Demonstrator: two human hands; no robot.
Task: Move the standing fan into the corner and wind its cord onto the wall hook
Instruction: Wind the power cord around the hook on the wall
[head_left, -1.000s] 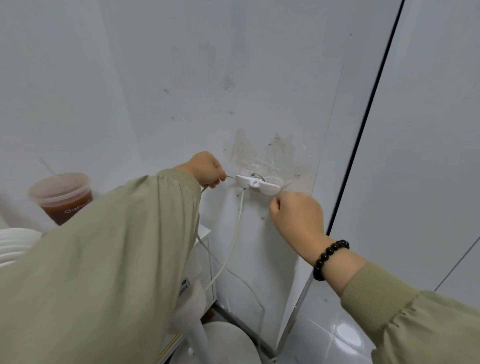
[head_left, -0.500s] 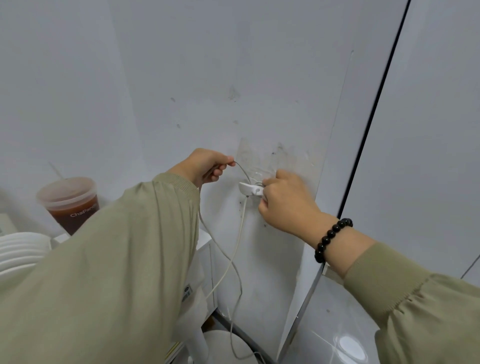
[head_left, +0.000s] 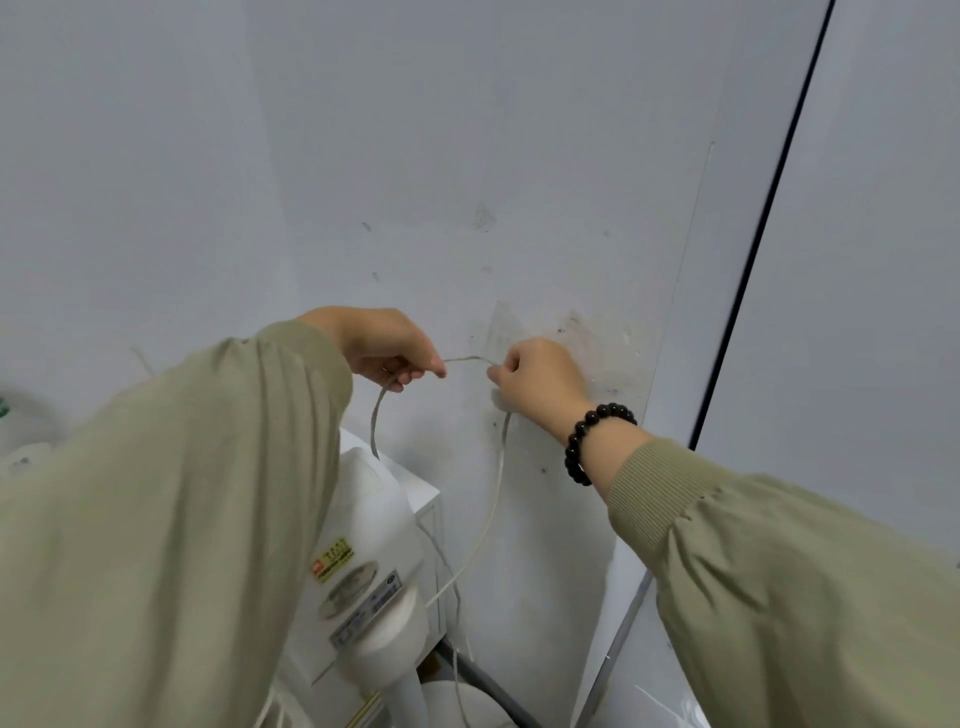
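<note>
Head camera, looking down into a corner of grey wall (head_left: 467, 156). Pinching the cord (head_left: 492, 499) in the left hand (head_left: 382, 345), fingers curled round it, thumb and fingertips closed on the thin white line. Gripping the same cord with the right hand (head_left: 543, 387), fingers clenched on it, knuckles close against the wall. Between the two hands, a short arch of cord, slightly blurred. Below the left hand, a loop curving down behind the fan (head_left: 366, 551); below the right hand, a long run dropping along the wall towards the floor. Of the hook (head_left: 497, 400), only a white edge showing under the right hand, the rest hidden; cannot tell how much cord sits on it. Just under the left sleeve (head_left: 171, 519), the fan's white motor housing with a yellow sticker and a label, close to the wall, its pole at the bottom edge. Beside the fan, against the wall, the corner of a white cabinet (head_left: 423, 491). On the right wrist, a black bead bracelet (head_left: 597, 441). Right of the hands, a black strip (head_left: 753, 270) running up the wall.
</note>
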